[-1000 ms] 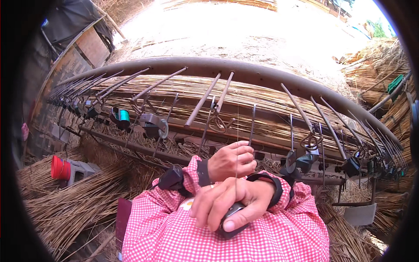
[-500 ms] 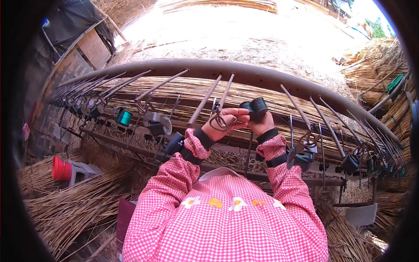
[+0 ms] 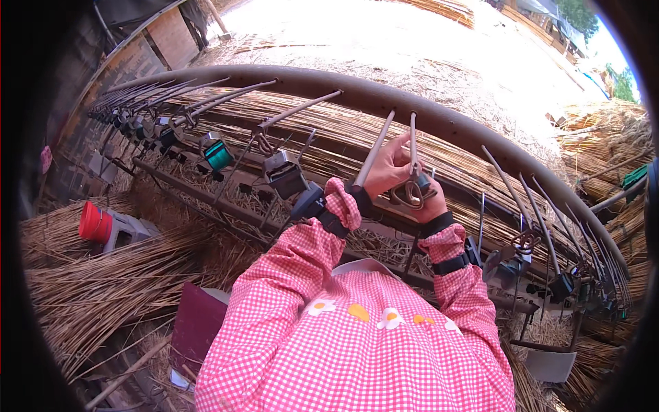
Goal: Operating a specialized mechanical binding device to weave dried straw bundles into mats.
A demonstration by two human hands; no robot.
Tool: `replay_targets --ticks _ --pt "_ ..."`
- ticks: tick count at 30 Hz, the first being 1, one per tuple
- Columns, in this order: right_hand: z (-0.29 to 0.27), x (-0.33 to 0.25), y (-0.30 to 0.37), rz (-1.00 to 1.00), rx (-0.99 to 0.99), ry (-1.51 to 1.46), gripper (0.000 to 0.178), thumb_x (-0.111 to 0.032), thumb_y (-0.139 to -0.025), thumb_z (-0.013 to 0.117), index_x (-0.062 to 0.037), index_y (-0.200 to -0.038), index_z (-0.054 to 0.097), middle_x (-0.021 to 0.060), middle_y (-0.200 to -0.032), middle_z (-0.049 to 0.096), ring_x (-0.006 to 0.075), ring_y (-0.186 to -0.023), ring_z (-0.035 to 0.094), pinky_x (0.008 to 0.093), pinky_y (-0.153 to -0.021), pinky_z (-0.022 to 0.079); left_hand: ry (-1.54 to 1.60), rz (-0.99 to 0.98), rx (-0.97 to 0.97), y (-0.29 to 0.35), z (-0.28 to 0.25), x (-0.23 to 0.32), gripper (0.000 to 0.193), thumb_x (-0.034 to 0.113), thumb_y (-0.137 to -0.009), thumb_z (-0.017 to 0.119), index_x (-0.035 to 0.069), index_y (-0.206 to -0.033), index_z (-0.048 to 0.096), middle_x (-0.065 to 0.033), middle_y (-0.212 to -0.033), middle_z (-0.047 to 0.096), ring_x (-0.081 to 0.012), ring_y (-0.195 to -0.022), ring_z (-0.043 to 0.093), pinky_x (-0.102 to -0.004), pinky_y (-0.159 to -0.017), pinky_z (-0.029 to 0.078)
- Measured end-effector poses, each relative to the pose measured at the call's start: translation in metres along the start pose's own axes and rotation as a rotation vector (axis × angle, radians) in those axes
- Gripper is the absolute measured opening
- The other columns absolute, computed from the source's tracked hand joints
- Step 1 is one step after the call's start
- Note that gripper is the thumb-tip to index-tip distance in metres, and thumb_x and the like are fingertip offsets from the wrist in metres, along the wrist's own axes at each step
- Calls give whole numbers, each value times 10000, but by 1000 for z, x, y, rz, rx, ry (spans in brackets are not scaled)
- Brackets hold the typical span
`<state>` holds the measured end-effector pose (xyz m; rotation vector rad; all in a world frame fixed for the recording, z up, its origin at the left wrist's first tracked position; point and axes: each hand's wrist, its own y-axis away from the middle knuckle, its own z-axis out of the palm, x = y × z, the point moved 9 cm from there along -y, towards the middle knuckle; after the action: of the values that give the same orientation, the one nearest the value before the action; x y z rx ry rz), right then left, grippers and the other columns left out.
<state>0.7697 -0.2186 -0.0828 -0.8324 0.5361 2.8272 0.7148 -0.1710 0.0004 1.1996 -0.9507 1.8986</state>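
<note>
My right hand (image 3: pixel 432 204) is closed around a dark green thread spool (image 3: pixel 423 184), mostly hidden behind a coiled wire loop (image 3: pixel 410 193) at the end of a thin metal rod (image 3: pixel 413 141). Close by on the left, my left hand (image 3: pixel 386 170) has its fingers bent behind that rod, the thumb near the loop. What sits between those fingers is hidden. A second rod (image 3: pixel 376 147) slants down beside my left hand. Both rods come off a long brown pipe (image 3: pixel 364 99).
More rods with metal holders (image 3: pixel 285 175) and a bright green spool (image 3: pixel 218 155) line the frame to the left; similar ones continue right. Straw bundles (image 3: pixel 103 288) lie at lower left by a red bucket-like thing (image 3: pixel 95 222). Reeds (image 3: pixel 309 141) stretch behind the rods.
My view has shifted, so the frame sits further right. Two dark spools held up in my right hand have come down behind the wire loop. My left hand has moved up against the rod.
</note>
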Motion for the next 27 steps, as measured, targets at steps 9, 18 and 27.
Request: replay_targets --ticks 9,18,27 --pt "74 34 124 343 -527 137 298 -272 -769 514 22 -813 515 99 -690 488 190 -665 493 328 -602 464 -194 -41 135 92 -44 5 179 178 -831 571 4 -861 604 -2 -746 565 -75 -671 540 -189 -607 438" --pt "179 49 193 -111 -1237 995 319 -306 -843 516 0 -912 574 95 -911 532 213 -851 493 328 -791 376 -1340 759 -567 122 102 -1 215 147 -674 564 56 -868 541 -51 -819 517 -199 -903 527 -350 -876 410" --pt "124 28 146 -6 -842 728 289 -204 -729 628 0 -932 602 144 -1047 541 282 -1057 485 405 -920 356 -2216 314 -258 53 -1 3 195 187 -777 502 16 -780 597 -136 -752 600 -268 -768 581 -348 -800 426"
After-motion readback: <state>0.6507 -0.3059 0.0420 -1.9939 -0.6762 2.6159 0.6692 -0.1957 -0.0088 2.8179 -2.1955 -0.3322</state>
